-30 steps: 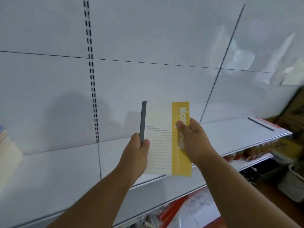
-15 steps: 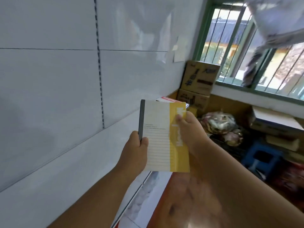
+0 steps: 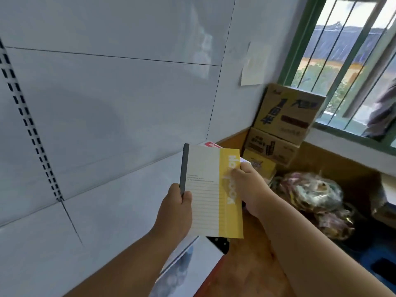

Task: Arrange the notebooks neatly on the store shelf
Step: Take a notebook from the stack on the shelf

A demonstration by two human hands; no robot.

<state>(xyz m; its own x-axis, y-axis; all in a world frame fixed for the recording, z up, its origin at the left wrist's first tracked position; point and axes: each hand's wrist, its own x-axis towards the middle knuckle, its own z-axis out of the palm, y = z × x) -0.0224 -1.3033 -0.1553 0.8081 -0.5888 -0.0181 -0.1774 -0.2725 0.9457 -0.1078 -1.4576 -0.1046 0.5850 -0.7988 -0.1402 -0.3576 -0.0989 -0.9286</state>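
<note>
The step in hand looks like carrying one notebook [image 3: 212, 191] to its place: it is held upright in the air in front of the white shelf [image 3: 96, 215], above the shelf's front edge near its right end, and is not yet set down on it. The left hand [image 3: 175, 209] grips the lower part of the dark spine, thumb on the cover side and fingers curled round behind. The right hand [image 3: 246, 185] pinches the yellow band along the notebook's right edge, thumb on the cover face and the other fingers hidden behind it. Both hands are therefore closed on the notebook, neither one free. No other notebooks can be seen on the shelf here, so the arranging seems to be at an early stage, though only part of the shelf is in view. The next move, as I judge it, calls for lowering the notebook onto the shelf board, standing or laying it square to the back panel [image 3: 120, 103], then letting go with one hand at a time so that it does not tip. Stacked cardboard boxes [image 3: 285, 125] sit beyond the shelf's right end, under a barred window [image 3: 347, 56].
</note>
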